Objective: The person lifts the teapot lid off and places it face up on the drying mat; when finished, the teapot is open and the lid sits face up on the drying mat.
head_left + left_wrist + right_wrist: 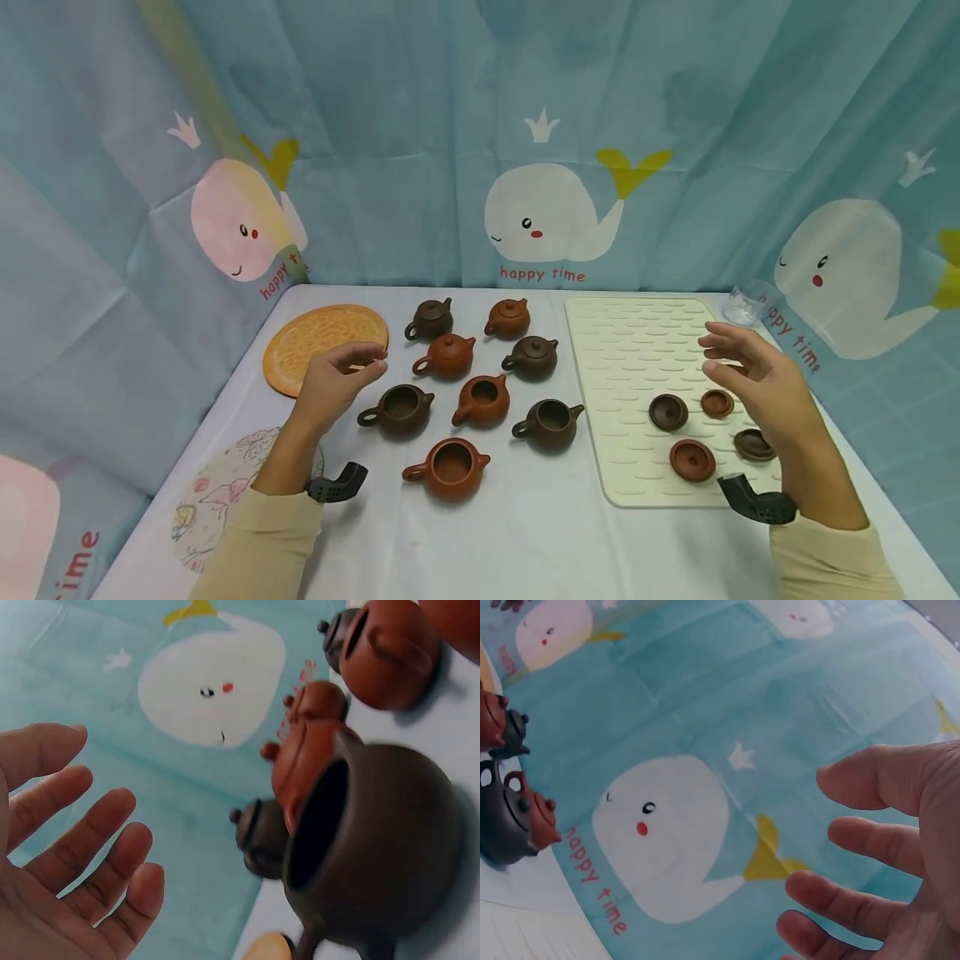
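Observation:
My left hand (330, 392) is raised with relaxed fingers and holds nothing. It is near the edge of the round tan board (281, 358) and left of a dark lidless teapot (401, 423); in the left wrist view that dark teapot (390, 847) looms large beside the fingers. Above the cream mat (607, 400), my right hand (761, 379) is also relaxed, with nothing in it. Loose teapot lids lie on the mat close by: a dark lid (667, 412), a small reddish lid (717, 403), a larger reddish lid (692, 461) and another dark lid (756, 445).
Several lidded teapots, including a reddish teapot (450, 357), stand at the back centre. Lidless ones, like the front reddish teapot (457, 483), stand before them. A clear glass (746, 304) is at the back right corner. A floral round mat (213, 508) lies under my left forearm.

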`<state>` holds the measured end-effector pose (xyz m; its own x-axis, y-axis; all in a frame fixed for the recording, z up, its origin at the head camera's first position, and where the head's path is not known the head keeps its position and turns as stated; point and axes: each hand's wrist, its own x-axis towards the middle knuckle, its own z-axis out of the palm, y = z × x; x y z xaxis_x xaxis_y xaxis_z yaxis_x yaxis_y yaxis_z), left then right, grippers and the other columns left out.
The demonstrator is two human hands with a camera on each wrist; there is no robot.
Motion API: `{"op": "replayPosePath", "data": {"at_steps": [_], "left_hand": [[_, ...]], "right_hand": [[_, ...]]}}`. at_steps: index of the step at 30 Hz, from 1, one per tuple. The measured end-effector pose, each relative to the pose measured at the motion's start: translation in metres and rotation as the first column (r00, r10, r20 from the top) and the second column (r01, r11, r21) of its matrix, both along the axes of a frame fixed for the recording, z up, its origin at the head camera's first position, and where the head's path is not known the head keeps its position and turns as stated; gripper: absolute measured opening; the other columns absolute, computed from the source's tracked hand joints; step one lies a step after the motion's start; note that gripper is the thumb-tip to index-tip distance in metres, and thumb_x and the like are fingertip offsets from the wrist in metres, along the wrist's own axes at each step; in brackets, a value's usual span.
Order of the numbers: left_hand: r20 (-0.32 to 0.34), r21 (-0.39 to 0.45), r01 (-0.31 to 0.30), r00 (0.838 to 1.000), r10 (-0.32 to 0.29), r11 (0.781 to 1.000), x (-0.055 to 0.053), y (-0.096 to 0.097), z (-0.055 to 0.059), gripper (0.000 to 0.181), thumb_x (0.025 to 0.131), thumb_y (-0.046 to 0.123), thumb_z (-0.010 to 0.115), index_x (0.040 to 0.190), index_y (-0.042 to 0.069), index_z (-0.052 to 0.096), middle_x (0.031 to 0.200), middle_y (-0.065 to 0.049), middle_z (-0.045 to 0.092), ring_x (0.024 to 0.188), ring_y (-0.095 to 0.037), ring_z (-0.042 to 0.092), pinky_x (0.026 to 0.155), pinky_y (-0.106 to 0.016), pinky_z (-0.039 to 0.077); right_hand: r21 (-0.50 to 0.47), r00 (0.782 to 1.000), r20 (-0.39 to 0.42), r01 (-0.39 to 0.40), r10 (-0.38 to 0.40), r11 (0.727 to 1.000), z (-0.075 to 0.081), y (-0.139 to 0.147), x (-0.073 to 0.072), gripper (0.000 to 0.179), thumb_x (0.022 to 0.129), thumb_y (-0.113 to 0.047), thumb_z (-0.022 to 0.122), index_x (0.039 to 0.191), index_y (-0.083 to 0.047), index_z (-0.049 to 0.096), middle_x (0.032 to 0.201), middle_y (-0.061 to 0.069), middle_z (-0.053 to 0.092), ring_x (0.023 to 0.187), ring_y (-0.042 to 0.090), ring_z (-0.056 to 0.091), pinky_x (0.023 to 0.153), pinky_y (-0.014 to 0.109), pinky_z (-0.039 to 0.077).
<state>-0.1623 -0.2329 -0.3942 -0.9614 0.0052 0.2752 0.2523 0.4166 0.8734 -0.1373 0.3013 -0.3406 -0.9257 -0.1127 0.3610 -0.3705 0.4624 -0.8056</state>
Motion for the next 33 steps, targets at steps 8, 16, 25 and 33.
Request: {"op": "replayPosePath", "data": {"at_steps": [8,16,25,33], "left_hand": [[-0.018,0.036,0.063,0.998,-0.062,0.997,-0.009,0.023,0.017,0.028,0.090,0.006,0.068,0.117,-0.001,0.065,0.109,-0.017,0.066,0.098,-0.023,0.059,0.082,-0.029,0.046],[-0.045,0.110,0.155,0.988,-0.150,0.982,-0.026,0.052,0.029,0.028,0.089,0.012,0.071,0.116,0.003,0.067,0.108,-0.012,0.067,0.099,-0.020,0.059,0.081,-0.031,0.046],[0.035,0.225,0.197,0.977,-0.210,0.954,-0.053,0.096,0.035,0.034,0.088,0.011,0.071,0.121,0.003,0.066,0.110,-0.014,0.066,0.101,-0.025,0.062,0.079,-0.030,0.051],[0.186,0.352,0.122,0.962,-0.198,0.928,-0.074,0.128,0.021,0.033,0.088,0.012,0.072,0.120,0.004,0.067,0.112,-0.012,0.066,0.102,-0.023,0.061,0.087,-0.048,0.047]], "right_hand": [[-0.003,0.986,-0.048,-0.157,0.157,0.988,0.025,-0.016,-0.010,0.051,0.093,0.005,0.059,0.141,-0.005,0.047,0.123,0.010,0.055,0.108,0.013,0.055,0.086,0.018,0.043],[0.022,0.966,-0.042,-0.255,0.255,0.967,0.038,-0.036,-0.028,0.047,0.093,0.002,0.060,0.138,-0.005,0.050,0.119,0.015,0.054,0.104,0.018,0.056,0.081,0.020,0.047],[-0.075,0.898,0.152,-0.405,0.412,0.911,0.028,-0.060,-0.077,0.044,0.095,-0.008,0.063,0.137,-0.004,0.051,0.121,0.024,0.053,0.108,0.029,0.053,0.085,0.028,0.048],[-0.069,0.832,0.294,-0.472,0.470,0.879,0.003,-0.080,-0.116,0.047,0.092,-0.013,0.067,0.135,-0.004,0.052,0.111,0.020,0.057,0.103,0.031,0.056,0.087,0.038,0.047]]}}
